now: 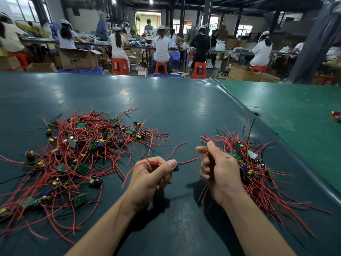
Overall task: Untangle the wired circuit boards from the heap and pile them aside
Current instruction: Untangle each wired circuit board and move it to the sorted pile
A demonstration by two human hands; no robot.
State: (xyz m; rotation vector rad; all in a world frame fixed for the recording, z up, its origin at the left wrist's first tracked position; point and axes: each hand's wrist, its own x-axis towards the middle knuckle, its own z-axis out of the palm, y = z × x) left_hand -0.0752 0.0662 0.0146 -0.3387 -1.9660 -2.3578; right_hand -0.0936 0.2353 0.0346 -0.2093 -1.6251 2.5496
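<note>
A tangled heap [77,150] of small green circuit boards with long red and black wires spreads over the left of the dark table [166,108]. A smaller pile [252,163] of the same boards lies on the right. My left hand [151,176] pinches one board [176,168], of which only a blue part shows past the thumb, above the table between the two. Its red wires trail left and up. My right hand [219,170] grips the wire [193,159] running from that board, just in front of the right pile.
A brighter green table [295,111] adjoins on the right, carrying a few more wired boards [335,115] at its far edge. Beyond the table, several seated people work at long benches among red stools and cardboard boxes.
</note>
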